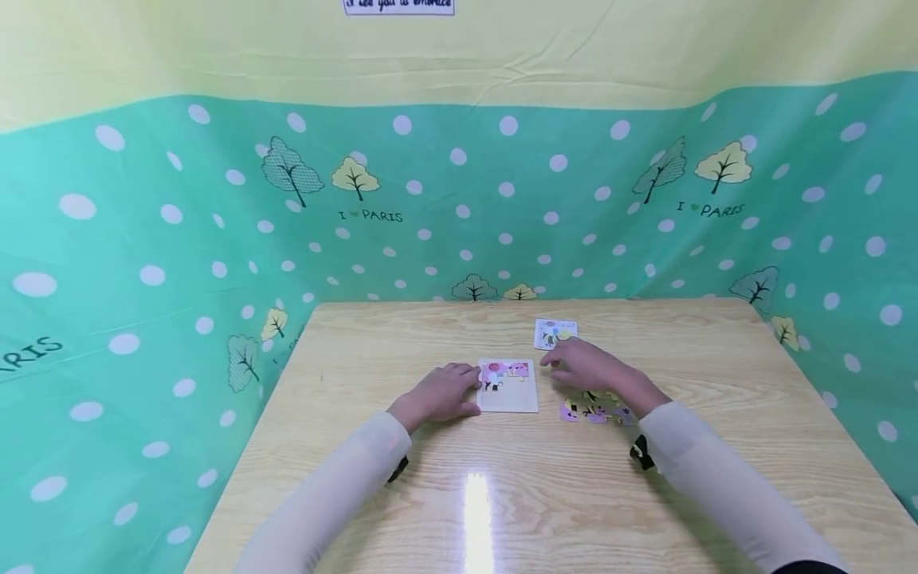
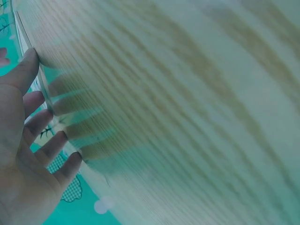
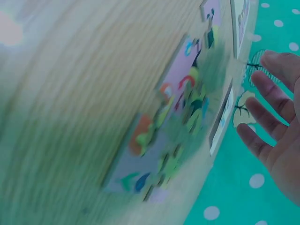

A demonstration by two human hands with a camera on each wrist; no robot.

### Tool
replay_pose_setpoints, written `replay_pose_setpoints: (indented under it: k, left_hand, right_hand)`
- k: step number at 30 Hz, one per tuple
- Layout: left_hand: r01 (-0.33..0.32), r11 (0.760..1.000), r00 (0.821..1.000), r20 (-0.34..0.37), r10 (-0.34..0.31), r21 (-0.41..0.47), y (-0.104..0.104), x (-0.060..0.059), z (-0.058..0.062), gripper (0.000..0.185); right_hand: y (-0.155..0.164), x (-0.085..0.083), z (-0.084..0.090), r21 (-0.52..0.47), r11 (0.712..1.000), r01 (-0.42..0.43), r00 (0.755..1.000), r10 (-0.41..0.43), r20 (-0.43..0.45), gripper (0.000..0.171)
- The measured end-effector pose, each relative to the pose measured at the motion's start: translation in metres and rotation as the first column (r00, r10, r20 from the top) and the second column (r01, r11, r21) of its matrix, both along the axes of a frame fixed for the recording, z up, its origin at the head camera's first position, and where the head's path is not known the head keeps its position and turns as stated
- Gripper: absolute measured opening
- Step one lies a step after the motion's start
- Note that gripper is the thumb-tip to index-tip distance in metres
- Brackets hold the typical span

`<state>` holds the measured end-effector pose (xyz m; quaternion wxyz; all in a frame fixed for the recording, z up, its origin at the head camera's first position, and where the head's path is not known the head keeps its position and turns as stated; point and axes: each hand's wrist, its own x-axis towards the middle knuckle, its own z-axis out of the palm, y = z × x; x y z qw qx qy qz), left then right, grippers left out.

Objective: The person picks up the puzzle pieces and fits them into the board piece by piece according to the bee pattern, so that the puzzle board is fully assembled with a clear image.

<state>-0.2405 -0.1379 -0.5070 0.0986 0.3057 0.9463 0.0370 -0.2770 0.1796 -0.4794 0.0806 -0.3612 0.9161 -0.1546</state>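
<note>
A square jigsaw board (image 1: 518,399) lies on the table, with a few joined pieces (image 1: 495,373) along its top and left side. My left hand (image 1: 446,392) rests at the board's left edge, thumb low and fingers spread, as the left wrist view of the hand (image 2: 28,140) also shows. Over the loose pink and yellow jigsaw pieces (image 1: 595,411), right of the board, hovers my right hand (image 1: 591,367). Nothing shows between its fingers in the right wrist view (image 3: 276,126). A small picture card (image 1: 548,328) with a bee lies just beyond it.
The wooden table (image 1: 358,351) reaches back to a green dotted cloth (image 1: 430,191) that hangs behind and at both sides. A bright light reflection (image 1: 476,518) falls on the near part of the tabletop.
</note>
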Motion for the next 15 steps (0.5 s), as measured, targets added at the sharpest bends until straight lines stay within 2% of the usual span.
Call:
replay_pose_setpoints:
  k: [8, 15]
  left_hand:
    - [-0.009, 1.0, 1.0, 0.011, 0.009, 0.006, 0.0, 0.001, 0.001, 0.071]
    - [-0.011, 1.0, 1.0, 0.002, 0.011, 0.007, 0.0, 0.001, 0.001, 0.074]
  right_hand:
    - [0.024, 0.003, -0.005, -0.021, 0.997, 0.071, 0.997, -0.071, 0.036, 0.029]
    - [0.041, 0.008, -0.008, -0.032, 0.995, 0.098, 0.994, -0.097, 0.048, 0.029]
